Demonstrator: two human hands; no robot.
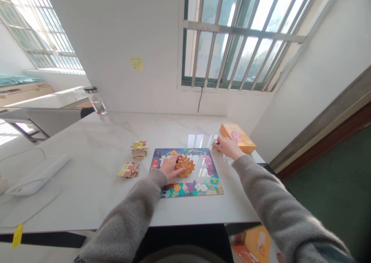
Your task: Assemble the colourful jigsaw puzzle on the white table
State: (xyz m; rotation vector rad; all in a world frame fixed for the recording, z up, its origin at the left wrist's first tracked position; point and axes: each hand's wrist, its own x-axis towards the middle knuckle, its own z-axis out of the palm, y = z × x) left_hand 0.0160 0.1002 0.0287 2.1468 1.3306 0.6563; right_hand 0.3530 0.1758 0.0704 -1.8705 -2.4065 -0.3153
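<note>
A pile of orange-brown jigsaw puzzle pieces (pixel 186 167) lies on the puzzle frame board (pixel 199 193), inside its colourful printed border. My left hand (pixel 171 168) holds the pile's left side, thumb at the near edge and fingers at the far edge. Right of the board, a small stack of puzzle pieces (pixel 215 145) stands on the table, partly covered by my right hand (pixel 228 147), whose fingers close on it from the right. To the board's left are a taller stack of puzzle pieces (pixel 139 150) and a lower one (pixel 129 170) in front of it.
An orange box (pixel 238 138) sits just behind my right hand on the white table (pixel 98 193). A lidded clear bottle (pixel 99 102) stands at the back left corner. At the left are a white power strip (pixel 40 176) and its cable. Another orange box (pixel 256 243) is below the table edge.
</note>
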